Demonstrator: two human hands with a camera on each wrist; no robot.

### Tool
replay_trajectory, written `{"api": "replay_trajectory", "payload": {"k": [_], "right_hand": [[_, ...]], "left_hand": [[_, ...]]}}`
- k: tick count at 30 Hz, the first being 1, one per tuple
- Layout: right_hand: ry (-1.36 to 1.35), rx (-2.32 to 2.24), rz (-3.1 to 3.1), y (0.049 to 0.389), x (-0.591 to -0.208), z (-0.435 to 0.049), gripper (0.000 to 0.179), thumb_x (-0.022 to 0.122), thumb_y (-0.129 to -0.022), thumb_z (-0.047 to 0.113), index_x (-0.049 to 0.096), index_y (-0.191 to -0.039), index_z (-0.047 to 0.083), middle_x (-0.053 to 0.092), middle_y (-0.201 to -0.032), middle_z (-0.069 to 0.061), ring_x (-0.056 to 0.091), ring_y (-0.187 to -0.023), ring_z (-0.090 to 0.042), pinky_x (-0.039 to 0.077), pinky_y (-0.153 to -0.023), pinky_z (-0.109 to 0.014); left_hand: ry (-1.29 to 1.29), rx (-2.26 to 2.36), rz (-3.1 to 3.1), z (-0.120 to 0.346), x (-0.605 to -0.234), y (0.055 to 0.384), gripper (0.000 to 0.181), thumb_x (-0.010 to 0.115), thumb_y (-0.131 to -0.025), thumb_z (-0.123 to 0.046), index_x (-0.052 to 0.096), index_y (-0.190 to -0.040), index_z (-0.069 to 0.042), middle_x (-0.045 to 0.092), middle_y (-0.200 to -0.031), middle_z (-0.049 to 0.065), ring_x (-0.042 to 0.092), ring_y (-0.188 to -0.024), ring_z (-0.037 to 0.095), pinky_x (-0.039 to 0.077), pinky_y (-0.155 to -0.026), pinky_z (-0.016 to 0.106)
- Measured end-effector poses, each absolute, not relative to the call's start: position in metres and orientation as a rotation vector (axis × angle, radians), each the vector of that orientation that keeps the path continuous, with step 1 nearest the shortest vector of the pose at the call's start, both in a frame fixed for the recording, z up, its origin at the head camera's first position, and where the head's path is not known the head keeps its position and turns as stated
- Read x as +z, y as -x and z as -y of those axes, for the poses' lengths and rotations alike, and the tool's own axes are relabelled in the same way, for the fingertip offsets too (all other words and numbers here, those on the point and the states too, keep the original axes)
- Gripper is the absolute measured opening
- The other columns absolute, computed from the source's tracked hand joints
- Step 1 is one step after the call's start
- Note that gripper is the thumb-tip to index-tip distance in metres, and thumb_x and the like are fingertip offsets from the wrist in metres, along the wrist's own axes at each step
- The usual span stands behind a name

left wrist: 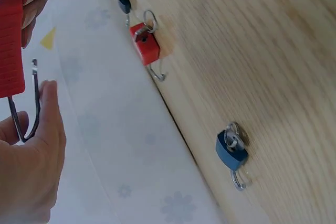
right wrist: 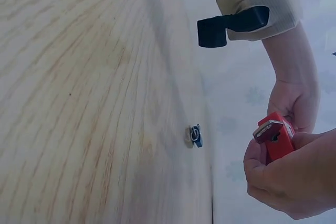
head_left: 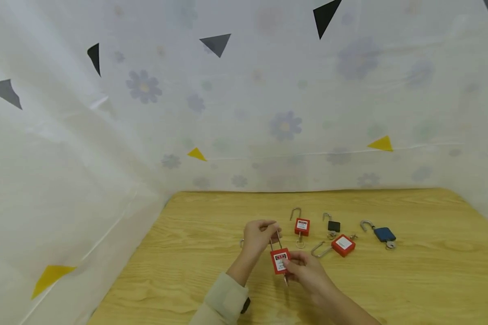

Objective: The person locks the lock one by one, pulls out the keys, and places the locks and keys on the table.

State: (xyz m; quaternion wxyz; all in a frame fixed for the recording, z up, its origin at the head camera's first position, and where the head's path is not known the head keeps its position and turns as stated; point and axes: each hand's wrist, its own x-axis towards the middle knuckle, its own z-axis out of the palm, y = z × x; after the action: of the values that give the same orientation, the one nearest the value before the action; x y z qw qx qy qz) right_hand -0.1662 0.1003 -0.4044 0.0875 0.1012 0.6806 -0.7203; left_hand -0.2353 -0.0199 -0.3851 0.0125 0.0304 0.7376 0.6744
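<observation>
Both hands hold one red padlock [head_left: 280, 262] with a white label, raised above the table. My left hand [head_left: 257, 237] has thumb and fingers about the curved top of its metal shackle [left wrist: 37, 103]. The shackle stands unlocked in the left wrist view, its free end apart from the body. My right hand [head_left: 309, 271] grips the red body, thumb on the label side. A key [right wrist: 269, 129] sits in the body's underside, seen in the right wrist view. Part of the right hand's fingers is hidden behind the padlock.
Beyond the hands on the wooden table [head_left: 179, 253] lie another red padlock [head_left: 302, 227], a black padlock [head_left: 334, 226], a red padlock on its side [head_left: 343, 245] and a blue padlock [head_left: 385, 234], all with shackles unlocked. Metal [head_left: 241, 243] peeks out beside the left wrist. A patterned sheet [head_left: 244, 113] hangs behind.
</observation>
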Motion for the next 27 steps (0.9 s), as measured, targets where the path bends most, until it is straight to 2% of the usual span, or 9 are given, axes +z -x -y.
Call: {"api": "replay_trajectory", "payload": {"k": [6,13,23,27], "right_hand": [[-0.221,-2.097,-2.042,0.159,-0.4,-0.109,0.037,0.054,-0.092,0.006,0.045,-0.123,-0.012,0.058,-0.106,-0.018,0.058,-0.086,-0.016,0.053,-0.077,-0.033],[-0.018,-2.071,-2.043,0.15,-0.398,-0.12,0.045,0.054,-0.093,0.011,0.038,-0.127,-0.014,0.057,-0.11,-0.015,0.057,-0.092,-0.014,0.052,-0.082,-0.029],[0.005,-2.11,-2.009,0.147,-0.399,-0.125,0.045,0.054,-0.093,0.012,0.038,-0.126,-0.014,0.057,-0.104,-0.007,0.056,-0.092,-0.012,0.052,-0.082,-0.024],[-0.025,-2.114,-2.021,0.147,-0.398,-0.126,0.044,0.055,-0.093,0.011,0.04,-0.126,-0.013,0.057,-0.102,-0.007,0.056,-0.091,-0.012,0.052,-0.08,-0.022]], "left_hand": [[-0.145,2.245,-2.019,0.02,-0.378,0.226,0.026,0.059,-0.091,-0.013,0.063,-0.11,0.004,0.07,-0.097,0.019,0.07,-0.079,0.016,0.057,-0.075,0.032],[-0.254,2.311,-1.941,0.018,-0.367,0.212,0.026,0.059,-0.091,-0.012,0.063,-0.11,0.006,0.069,-0.1,0.02,0.07,-0.08,0.014,0.055,-0.08,0.038],[-0.28,2.296,-1.948,0.013,-0.366,0.201,0.025,0.061,-0.089,-0.01,0.064,-0.106,0.008,0.068,-0.098,0.024,0.07,-0.079,0.017,0.057,-0.073,0.029],[-0.274,2.275,-1.958,0.011,-0.367,0.197,0.026,0.061,-0.089,-0.011,0.064,-0.105,0.009,0.069,-0.096,0.022,0.07,-0.082,0.021,0.057,-0.072,0.028]]}}
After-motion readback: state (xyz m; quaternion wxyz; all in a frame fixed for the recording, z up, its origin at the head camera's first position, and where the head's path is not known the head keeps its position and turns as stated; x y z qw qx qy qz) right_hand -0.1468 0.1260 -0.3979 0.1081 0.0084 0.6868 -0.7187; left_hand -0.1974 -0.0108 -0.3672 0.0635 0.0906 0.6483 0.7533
